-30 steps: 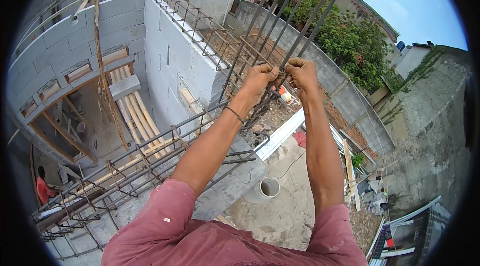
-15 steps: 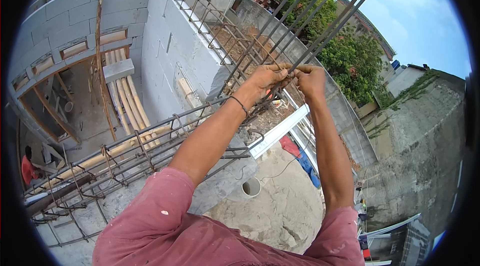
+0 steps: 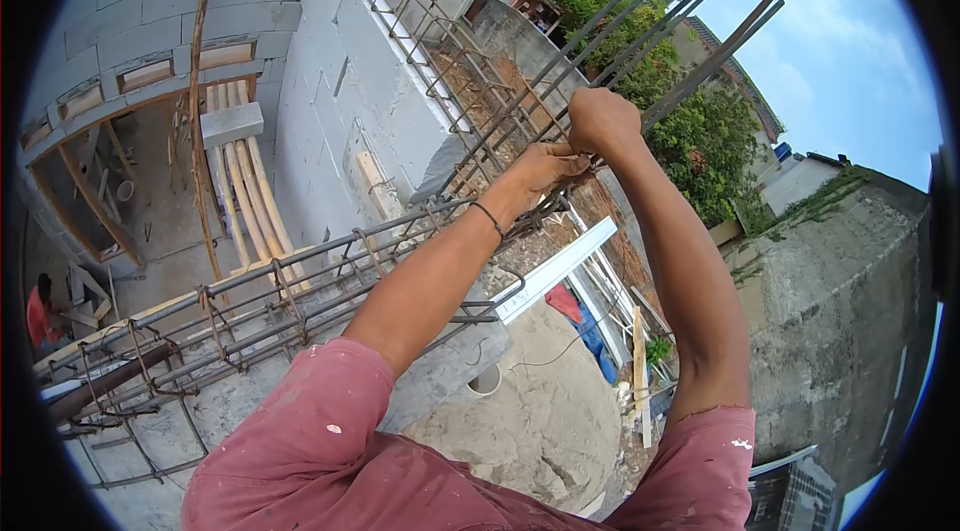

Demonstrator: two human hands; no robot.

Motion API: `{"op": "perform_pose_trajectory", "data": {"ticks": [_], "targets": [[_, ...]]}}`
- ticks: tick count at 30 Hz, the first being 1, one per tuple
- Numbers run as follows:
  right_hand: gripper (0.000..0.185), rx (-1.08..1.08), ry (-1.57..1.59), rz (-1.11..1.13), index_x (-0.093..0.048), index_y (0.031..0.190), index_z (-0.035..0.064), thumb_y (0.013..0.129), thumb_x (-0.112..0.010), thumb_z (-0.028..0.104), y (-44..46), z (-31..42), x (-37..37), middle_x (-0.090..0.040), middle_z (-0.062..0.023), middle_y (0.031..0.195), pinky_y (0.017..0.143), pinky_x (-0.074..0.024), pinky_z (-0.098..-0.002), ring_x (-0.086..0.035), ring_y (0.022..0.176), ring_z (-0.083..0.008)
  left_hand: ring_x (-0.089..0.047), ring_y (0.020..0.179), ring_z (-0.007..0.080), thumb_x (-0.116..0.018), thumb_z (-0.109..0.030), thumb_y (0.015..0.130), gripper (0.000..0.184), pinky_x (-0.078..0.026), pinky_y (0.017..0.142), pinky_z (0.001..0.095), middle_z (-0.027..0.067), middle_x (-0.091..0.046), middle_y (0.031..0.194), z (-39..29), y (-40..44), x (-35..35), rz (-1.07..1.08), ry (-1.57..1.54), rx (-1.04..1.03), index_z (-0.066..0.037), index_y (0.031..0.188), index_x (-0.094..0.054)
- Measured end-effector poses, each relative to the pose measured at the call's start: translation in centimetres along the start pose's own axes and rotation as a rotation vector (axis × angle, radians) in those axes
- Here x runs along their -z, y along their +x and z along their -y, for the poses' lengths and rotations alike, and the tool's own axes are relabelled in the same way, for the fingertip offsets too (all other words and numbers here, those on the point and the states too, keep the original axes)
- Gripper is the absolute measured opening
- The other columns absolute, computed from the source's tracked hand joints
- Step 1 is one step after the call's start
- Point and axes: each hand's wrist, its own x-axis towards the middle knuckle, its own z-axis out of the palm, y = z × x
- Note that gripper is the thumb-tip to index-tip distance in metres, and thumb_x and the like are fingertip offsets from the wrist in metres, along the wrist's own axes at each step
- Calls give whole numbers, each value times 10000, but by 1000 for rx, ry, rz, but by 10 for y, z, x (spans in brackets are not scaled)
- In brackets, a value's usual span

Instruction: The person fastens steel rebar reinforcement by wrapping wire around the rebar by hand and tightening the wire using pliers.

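Observation:
My left hand (image 3: 545, 171), with a dark band on its wrist, is closed in a pinch at the joint where several steel rebars meet. Just above it, my right hand (image 3: 604, 121) is a fist with its back toward me, close against the upright rebars (image 3: 712, 61). Whatever the fingers of either hand hold is hidden or too thin to make out. A long rebar cage (image 3: 300, 267) with bent stirrups runs from the lower left toward the joint under my left hand.
A light block wall (image 3: 350, 81) stands left of the joint, topped by another rebar cage. Below lie a sand pile (image 3: 545, 411), a bucket (image 3: 486, 380) and a white channel strip (image 3: 555, 271). A person in red (image 3: 40, 316) is at the lower left.
My right hand has risen and turned from a pinch beside the left hand into a fist above it. My left hand stays at the joint. The view has shifted slightly.

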Motion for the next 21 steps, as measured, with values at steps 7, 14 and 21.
{"op": "perform_pose_trajectory", "data": {"ticks": [7,14,21], "targets": [[285,-11,134,70,-756,1006,6,741,-728,108,4,0,1,-738,-230,1053,817,-590,-473,-719,1007,-400,-732,914,200,-775,-79,888,267,-601,765,274,93,-753,1016,2,1,-4,-33,-35,-16,2,1137,-724],[185,159,31,-139,-730,843,-14,700,-770,96,-13,-7,-11,-730,-232,903,765,-592,-482,-724,891,-413,-705,798,193,-736,-74,926,137,-602,737,313,111,-739,923,1,8,-2,-25,76,-24,32,1011,-721],[93,257,54,-143,-713,740,-20,661,-724,29,-17,-10,-4,-700,-266,822,718,-577,-497,-706,808,-439,-683,765,173,-721,-146,959,182,-593,728,315,102,-735,959,7,18,14,104,228,-42,12,1049,-705]]}}
